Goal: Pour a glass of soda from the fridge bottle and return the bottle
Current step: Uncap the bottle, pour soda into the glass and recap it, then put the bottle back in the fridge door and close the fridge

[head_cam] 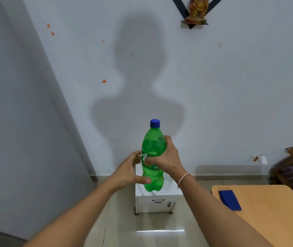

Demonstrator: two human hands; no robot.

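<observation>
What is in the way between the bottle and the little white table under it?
Nothing visible. The right hand holds the green bottle upright above the white table, the left hand touching its lower side. A glass peeks out behind.

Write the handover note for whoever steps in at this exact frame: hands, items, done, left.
Right hand: gripping the green soda bottle around its middle, upright, held above the small white table.
Left hand: open, thumb against the bottle's lower part, fingers not closed.
Blue cap: still on.
Glass: seems to stand on the white table behind the bottle, mostly hidden.
Done: bottle is in hand.
Left: uncap, pour, recap, return bottle to the fridge, which is out of view.
</observation>
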